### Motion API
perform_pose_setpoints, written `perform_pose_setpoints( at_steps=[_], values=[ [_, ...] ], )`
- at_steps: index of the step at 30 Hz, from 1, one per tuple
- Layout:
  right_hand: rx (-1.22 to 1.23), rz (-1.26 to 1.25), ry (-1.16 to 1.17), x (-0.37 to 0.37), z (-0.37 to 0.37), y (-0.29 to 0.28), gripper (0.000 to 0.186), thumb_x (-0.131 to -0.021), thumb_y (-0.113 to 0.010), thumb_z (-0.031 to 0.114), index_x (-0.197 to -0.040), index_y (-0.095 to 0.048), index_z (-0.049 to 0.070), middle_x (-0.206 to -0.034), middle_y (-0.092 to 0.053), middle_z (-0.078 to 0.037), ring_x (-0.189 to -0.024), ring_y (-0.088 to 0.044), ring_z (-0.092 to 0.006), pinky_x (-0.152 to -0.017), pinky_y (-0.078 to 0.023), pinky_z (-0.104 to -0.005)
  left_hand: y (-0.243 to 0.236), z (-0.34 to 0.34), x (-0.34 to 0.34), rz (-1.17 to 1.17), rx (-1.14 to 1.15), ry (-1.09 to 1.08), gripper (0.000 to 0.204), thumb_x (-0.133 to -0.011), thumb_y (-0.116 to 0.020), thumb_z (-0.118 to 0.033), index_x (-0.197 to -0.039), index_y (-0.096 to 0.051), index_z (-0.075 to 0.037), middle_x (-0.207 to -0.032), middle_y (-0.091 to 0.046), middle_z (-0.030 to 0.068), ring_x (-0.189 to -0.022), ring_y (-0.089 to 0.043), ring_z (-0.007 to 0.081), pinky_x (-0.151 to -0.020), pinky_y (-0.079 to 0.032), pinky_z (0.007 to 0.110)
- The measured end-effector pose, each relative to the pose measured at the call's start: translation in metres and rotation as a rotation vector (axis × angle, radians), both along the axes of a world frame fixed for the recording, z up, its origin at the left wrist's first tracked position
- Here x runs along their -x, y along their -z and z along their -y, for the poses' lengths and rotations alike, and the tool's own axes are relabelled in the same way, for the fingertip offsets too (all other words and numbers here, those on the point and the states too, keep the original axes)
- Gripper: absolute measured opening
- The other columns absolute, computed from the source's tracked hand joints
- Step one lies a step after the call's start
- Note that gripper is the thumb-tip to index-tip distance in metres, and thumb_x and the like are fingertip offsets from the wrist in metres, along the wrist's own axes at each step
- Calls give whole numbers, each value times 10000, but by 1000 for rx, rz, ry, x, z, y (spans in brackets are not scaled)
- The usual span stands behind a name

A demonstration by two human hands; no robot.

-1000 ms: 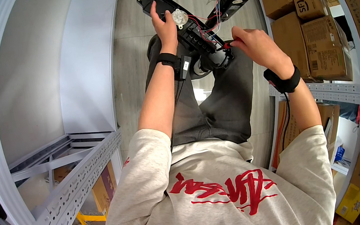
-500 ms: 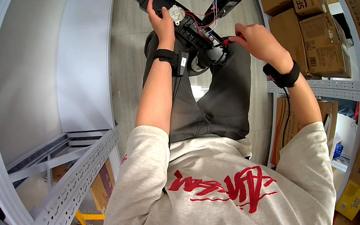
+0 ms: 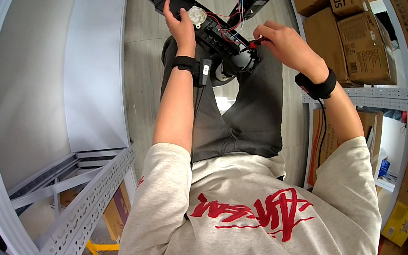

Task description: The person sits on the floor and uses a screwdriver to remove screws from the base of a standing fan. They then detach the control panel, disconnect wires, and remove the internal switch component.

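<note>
Head view: black casing [image 3: 215, 31] lay across my knees [image 3: 268, 68]. My left hand [image 3: 182, 28] sat, fingers spread, at its near edge; my right hand [image 3: 285, 46] pinched a red tool [image 3: 254, 44] at its right end.

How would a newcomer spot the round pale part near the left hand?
From the dark trousers, go up the picture to the long black housing. On it, just right of the left hand, sits the round part. It is whitish and disc-shaped, unlike the black housing and thin coloured wires beside it.
</note>
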State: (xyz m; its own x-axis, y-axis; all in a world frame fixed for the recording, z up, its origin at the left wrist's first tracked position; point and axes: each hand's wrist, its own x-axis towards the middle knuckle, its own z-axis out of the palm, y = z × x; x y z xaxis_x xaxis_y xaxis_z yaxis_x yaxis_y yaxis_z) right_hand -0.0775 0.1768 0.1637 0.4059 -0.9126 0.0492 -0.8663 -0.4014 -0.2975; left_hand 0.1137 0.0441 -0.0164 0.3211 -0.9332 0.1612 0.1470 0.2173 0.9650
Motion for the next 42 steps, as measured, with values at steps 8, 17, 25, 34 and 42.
perform_pose_setpoints(
  at_steps=[8,17,25,34,42],
  values=[
    [80,96,12,2,1,12,204,-817,-636,-4,-1006,-616,72,-947,-590,-131,-800,-623,-349,-702,-506,-403,4,1,-1,4,9,35,500,-939,-524,-120,-1411,-359,-120,-1479,-342,127,-1366,-312,294,-1107,-254,386],
    [9,-34,201,6,0,16,185,-818,-651,19,-992,-608,65,-972,-583,-134,-800,-619,-349,-698,-504,-416,3,2,1,-9,16,12,494,-918,-526,-115,-1388,-378,-72,-1442,-396,133,-1340,-354,311,-1103,-278,403],
    [5,149,122,-3,-2,9,218,-810,-672,31,-1013,-598,59,-979,-581,-140,-760,-612,-362,-691,-499,-422,0,0,1,-16,-4,9,494,-918,-523,-113,-1388,-376,-71,-1437,-401,135,-1333,-363,308,-1095,-289,402],
    [32,147,129,-4,-3,12,255,-817,-662,20,-1056,-587,65,-1010,-577,-150,-760,-625,-372,-675,-503,-424,2,1,2,-37,20,7,487,-917,-523,-109,-1383,-386,-77,-1431,-408,133,-1321,-379,306,-1084,-303,399],
    [7,201,142,-8,-7,6,222,-828,-658,36,-1033,-578,58,-1030,-574,-149,-773,-623,-372,-692,-507,-420,2,1,0,-30,1,8,488,-917,-524,-103,-1384,-385,-83,-1437,-398,137,-1321,-374,318,-1088,-298,403]
  ],
)
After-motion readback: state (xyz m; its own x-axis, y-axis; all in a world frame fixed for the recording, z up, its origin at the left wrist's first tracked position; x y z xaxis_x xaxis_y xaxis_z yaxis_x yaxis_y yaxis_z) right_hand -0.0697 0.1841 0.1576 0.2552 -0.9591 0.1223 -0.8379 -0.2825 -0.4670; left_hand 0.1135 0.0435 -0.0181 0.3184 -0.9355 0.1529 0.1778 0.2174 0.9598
